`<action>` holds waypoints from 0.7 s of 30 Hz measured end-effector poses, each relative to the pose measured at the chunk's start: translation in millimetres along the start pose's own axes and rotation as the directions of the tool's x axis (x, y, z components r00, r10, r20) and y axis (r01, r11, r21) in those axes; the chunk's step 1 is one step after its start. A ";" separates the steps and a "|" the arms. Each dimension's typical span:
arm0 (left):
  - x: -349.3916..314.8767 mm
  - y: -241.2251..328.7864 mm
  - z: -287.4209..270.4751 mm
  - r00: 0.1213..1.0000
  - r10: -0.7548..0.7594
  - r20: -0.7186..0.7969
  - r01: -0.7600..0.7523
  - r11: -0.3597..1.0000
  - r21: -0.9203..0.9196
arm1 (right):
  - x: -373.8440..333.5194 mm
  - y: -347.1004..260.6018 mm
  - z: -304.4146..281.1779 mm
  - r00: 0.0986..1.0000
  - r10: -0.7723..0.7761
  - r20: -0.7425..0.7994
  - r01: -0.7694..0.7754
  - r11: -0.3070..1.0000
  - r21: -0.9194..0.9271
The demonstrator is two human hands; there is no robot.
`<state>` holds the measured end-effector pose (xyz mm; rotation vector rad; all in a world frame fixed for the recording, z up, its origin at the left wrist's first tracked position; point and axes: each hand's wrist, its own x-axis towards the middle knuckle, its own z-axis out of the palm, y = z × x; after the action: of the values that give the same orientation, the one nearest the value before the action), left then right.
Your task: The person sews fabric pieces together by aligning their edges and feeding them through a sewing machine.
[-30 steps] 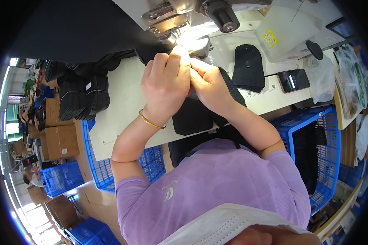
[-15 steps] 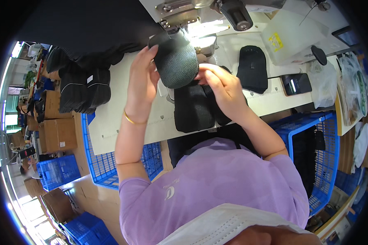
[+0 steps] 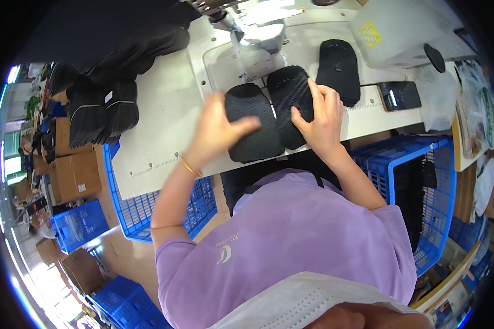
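Two black, rounded fabric pieces [image 3: 252, 129] lie side by side near the table's front edge. My left hand [image 3: 214, 131], blurred by motion, is at the left piece's outer edge with its thumb stretched out over the cloth. On the other side, my right hand [image 3: 325, 118] grips the ribbed right piece [image 3: 292, 93] by its right edge, thumb on top and fingers along the rim. That piece carries a small tab near my thumb. Beyond both pieces stands the sewing machine's pale arm [image 3: 258, 49]. Another stack of black pieces [image 3: 337, 71] lies to the right.
Bundles of black pieces [image 3: 104, 112] sit at the table's left end. A phone [image 3: 399, 96] and a clear plastic bag [image 3: 436, 101] lie on the right. Blue crates [image 3: 389, 159] stand below the table on both sides. Cardboard boxes [image 3: 74, 175] are on the floor at left.
Both hands have come down from the machine head toward me. The piece they held up under the needle area is now lowered onto the table. My left hand has its thumb spread.
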<state>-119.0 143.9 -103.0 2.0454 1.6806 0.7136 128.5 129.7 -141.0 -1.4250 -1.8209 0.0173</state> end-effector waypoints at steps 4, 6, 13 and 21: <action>-28.2 19.1 15.5 0.996 -0.015 -0.087 0.015 1.000 0.003 | -0.6 -1.2 -0.7 0.991 -0.074 -0.114 0.072 0.997 -0.018; -29.5 30.9 15.0 0.987 0.058 -0.152 -0.047 0.996 0.073 | -1.8 -1.6 -2.7 0.984 -0.115 -0.138 0.110 0.993 -0.046; -26.2 20.7 11.2 0.987 -0.077 -0.142 0.038 0.966 -0.257 | 13.9 0.3 -13.6 0.957 -0.062 -0.285 0.135 0.960 0.244; -6.0 74.9 -41.0 0.971 -0.175 0.163 0.198 0.208 -0.958 | 77.2 -53.9 -43.8 0.966 -0.109 0.235 -0.128 0.590 0.797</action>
<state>-86.7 122.4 -26.7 0.8561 0.9008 1.2278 107.8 153.9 -42.2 -0.7634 -1.6380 0.9800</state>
